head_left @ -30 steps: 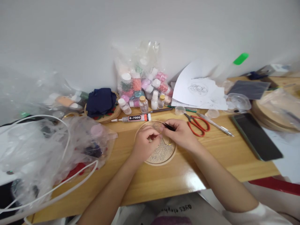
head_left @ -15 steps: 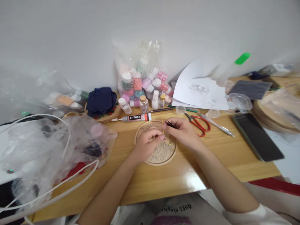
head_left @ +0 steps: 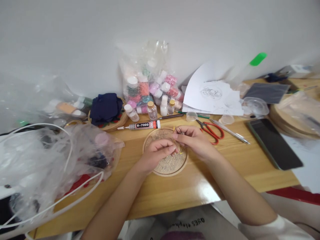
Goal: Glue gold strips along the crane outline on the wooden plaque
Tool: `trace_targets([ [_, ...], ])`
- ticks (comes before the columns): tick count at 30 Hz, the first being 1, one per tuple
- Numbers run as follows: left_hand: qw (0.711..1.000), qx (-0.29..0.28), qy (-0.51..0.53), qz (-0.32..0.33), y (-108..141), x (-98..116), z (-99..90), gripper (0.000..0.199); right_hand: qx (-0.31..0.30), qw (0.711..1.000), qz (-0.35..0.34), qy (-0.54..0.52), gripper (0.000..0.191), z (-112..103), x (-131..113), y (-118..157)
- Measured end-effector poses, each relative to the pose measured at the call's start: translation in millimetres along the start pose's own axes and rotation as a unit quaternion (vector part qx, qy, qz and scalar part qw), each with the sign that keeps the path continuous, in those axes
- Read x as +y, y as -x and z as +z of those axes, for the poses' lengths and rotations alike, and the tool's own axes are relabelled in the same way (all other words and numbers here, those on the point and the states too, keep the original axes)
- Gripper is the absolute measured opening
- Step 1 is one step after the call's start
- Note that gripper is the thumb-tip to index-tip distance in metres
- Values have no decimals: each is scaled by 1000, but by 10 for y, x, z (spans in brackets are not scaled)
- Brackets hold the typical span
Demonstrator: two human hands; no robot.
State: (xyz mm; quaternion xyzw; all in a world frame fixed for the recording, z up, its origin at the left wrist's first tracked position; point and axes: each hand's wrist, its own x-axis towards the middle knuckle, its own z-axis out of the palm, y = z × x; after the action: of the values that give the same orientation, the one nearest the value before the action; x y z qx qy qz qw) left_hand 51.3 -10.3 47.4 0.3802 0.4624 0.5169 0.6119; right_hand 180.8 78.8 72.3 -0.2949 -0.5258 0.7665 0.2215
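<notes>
Centrally, two hands [head_left: 160, 152], one disc [head_left: 170, 167].

Probably a craft workspace, given the glue tube [head_left: 145, 125], scissors [head_left: 212, 132] and jars [head_left: 152, 110] along a wooden table [head_left: 175, 195].

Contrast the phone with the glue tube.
The phone is broad and flat; the glue tube is slim, with a nozzle. The phone's face is dark and blank, while the glue tube carries "B-7000" lettering. The phone lies slantwise, the glue tube nearly crosswise. Both lie on the table.
</notes>
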Motion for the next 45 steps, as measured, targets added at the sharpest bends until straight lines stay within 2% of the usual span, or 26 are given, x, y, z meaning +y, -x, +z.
trace_targets([
  [9, 998, 28, -50, 2, -10, -2, 10, 39, 15, 1000, 1, 21, 33, 1, 2, 0],
  [12, 996, 57, -72, 11, -16, -22, 0, 35, 33, 998, -26, 56, 29, -12, 11, -7],
  [15, 985, 96, -131, 57, -28, -36, -23, 24, 71, 987, -67, 125, 26, -32, 2, -10],
  [17, 965, 124, -203, 113, -34, -39, -38, 17, 91, 978, -86, 165, 23, -43, -7, -12],
  [20, 913, 149, -333, 184, -35, -45, -58, 12, 107, 964, -101, 221, 17, -58, -13, -18],
  [24, 845, 151, -462, 226, -29, -75, -81, 12, 110, 950, -91, 279, 16, -112, -8, -31],
  [27, 813, 150, -507, 243, -35, -99, -100, 13, 96, 945, -72, 304, 19, -206, -26, -29],
  [30, 810, 145, -513, 243, -48, -109, -114, 14, 52, 946, -48, 317, 21, -321, -97, 4],
  [33, 811, 116, -516, 252, -60, -107, -114, 13, 19, 937, -27, 349, 24, -420, -193, 60],
  [39, 780, 80, -560, 267, -62, -95, -94, 15, -27, 909, -25, 414, 29, -612, -201, 110],
  [42, 790, 76, -548, 265, -63, -98, -104, 14, -49, 907, -25, 417, 29, -685, -131, 87],
  [45, 814, 106, -511, 255, -68, -107, -130, 13, -49, 903, -29, 426, 29, -725, -77, 59],
])
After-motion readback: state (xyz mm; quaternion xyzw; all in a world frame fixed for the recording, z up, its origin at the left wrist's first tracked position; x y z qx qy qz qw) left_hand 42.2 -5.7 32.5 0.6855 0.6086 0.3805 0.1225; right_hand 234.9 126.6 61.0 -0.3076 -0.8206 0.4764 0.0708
